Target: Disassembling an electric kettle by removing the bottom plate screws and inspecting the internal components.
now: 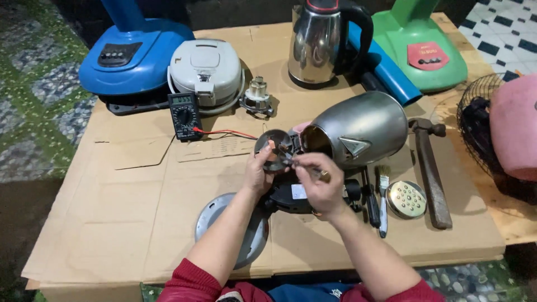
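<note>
Holding the round dark lid [274,150] of the tipped steel kettle [358,128] in my left hand [257,173], I have my fingers curled behind it and the thumb pressed on its front rim; the fingertips themselves are hidden behind the disc. My right hand [319,184] pinches a thin tool [305,166] between thumb and forefinger, its tip reaching toward the lid's middle; the other fingers are folded in, and what sort of tool it is I cannot make out beyond a brassy end near my knuckles. The kettle lies on its side on the cardboard sheet [112,212], mouth toward me, its handle and base hidden under my hands, where only a black shape [291,196] with a pale label shows.

A grey metal disc [218,215] lies partly under my left forearm. To the right lie a small brush [382,193], a dark-handled tool [370,198], a perforated round plate [406,199] and a hammer [430,168]. Farther back stand a multimeter [185,114] with a red lead, a white cooker [207,70], a second upright kettle [319,42], and blue [131,61] and green [425,56] fan bases, both cut off at the top edge. A wire fan guard [475,117] is half hidden behind something pink [514,128].
</note>
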